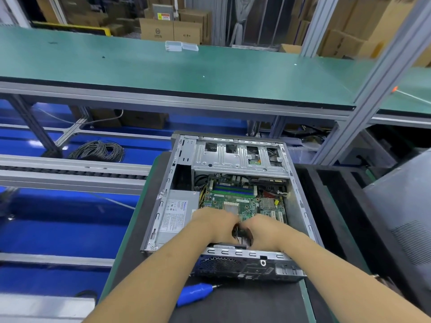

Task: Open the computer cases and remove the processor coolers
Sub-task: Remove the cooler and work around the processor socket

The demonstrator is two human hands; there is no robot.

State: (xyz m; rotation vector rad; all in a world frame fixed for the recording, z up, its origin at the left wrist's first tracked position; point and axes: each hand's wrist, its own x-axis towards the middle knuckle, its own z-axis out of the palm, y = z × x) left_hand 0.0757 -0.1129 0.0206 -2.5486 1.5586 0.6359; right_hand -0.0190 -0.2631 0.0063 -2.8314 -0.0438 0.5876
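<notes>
A blue-handled electric screwdriver (197,293) lies nearest on the dark tabletop (245,304). Beyond it, inside the open grey metal computer case (235,199), the left hand (215,223) and right hand (265,231) together grip a black processor cooler (241,234) over the green motherboard (240,199).

1 open PC case (300,206), 2 hands (215,221) (265,229), 1 blue screwdriver (194,293), 1 cable coil (99,150)

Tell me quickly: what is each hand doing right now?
Left hand: grips the black fan.
Right hand: grips the same fan.
</notes>
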